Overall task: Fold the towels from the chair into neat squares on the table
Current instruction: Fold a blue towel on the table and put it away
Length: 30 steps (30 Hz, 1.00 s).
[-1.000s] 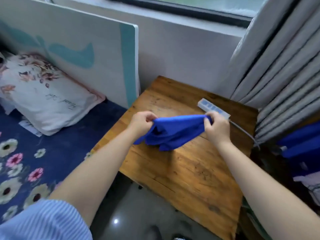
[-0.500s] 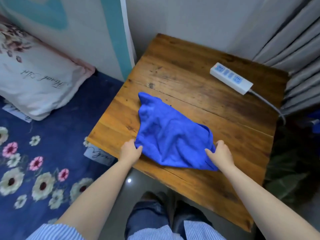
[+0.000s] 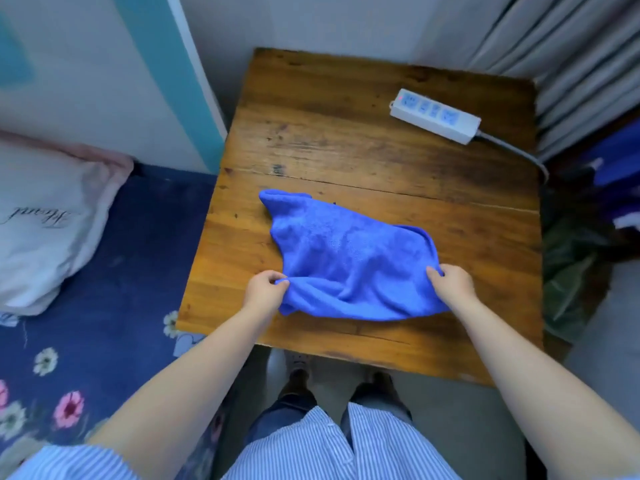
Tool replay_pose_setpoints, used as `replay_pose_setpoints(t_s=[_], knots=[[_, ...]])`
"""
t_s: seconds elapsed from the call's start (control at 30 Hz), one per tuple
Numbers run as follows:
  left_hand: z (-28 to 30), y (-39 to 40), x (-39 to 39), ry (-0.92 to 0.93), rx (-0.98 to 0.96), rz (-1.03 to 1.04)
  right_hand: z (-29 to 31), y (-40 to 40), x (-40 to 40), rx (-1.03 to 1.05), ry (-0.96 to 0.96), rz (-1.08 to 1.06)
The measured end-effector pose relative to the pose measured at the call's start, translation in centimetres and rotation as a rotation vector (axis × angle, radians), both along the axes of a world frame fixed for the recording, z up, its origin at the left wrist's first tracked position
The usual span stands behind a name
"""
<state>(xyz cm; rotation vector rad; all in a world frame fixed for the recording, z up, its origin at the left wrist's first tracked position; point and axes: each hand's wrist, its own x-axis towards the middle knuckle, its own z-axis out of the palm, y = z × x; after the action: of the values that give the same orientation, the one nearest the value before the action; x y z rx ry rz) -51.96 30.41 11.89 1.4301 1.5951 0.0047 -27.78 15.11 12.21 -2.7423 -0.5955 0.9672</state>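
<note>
While the blue towel (image 3: 349,258) lies rumpled on the wooden table (image 3: 346,133), the left hand (image 3: 265,289) pinches its near corner at 8 o'clock and the right hand (image 3: 452,284) grips the corner at 4 o'clock. Their fingertips are buried in cloth. A power strip (image 3: 435,115) sits at 1 o'clock, its cord running off the edge. Blue cloth at the right border is cut off and blurred.

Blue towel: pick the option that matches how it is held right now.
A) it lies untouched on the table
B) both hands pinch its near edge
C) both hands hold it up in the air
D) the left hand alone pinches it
B: the left hand and the right hand each pinch the near edge of the blue towel, which lies spread and rumpled on the wooden table.
</note>
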Motion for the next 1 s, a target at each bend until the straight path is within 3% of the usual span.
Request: replay_pose_setpoints(t_s=[0.1,0.17,0.27,0.37,0.47,0.53,0.7,0.8,0.9,1.0], knots=[[1.0,1.7,0.2,-0.165,-0.117,0.159,1.2,-0.1,-1.4,0.078,-0.040,-0.049],[1.8,2.5,0.4,-0.197,-0.142,0.150,2.5,-0.3,-1.9,0.165,-0.065,-0.101],[3.6,3.3,0.1,-0.181,-0.117,-0.043,5.3,-1.1,-2.5,0.272,-0.132,-0.136],[5.8,4.1,0.4,-0.017,-0.037,-0.347,7.4,-0.8,-2.8,0.254,-0.181,-0.080],[9.6,6.1,3.1,0.090,0.178,-0.581,9.6,2.3,-1.0,0.265,-0.203,-0.044],[12.7,8.4,6.2,0.089,0.336,-0.633,11.9,5.6,1.5,0.321,-0.248,-0.051],[24.6,15.2,13.3,-0.092,0.777,-0.396,24.1,13.2,7.4,0.559,-0.559,-0.015],[28.6,16.1,14.5,-0.186,0.941,-0.326,28.8,14.4,8.7,0.637,-0.690,-0.036],[30.1,15.9,13.7,-0.208,1.008,-0.297,31.5,13.8,8.6,0.609,-0.734,-0.028],[28.8,16.0,11.7,-0.112,0.972,-0.339,30.9,11.9,8.4,0.443,-0.688,-0.029]])
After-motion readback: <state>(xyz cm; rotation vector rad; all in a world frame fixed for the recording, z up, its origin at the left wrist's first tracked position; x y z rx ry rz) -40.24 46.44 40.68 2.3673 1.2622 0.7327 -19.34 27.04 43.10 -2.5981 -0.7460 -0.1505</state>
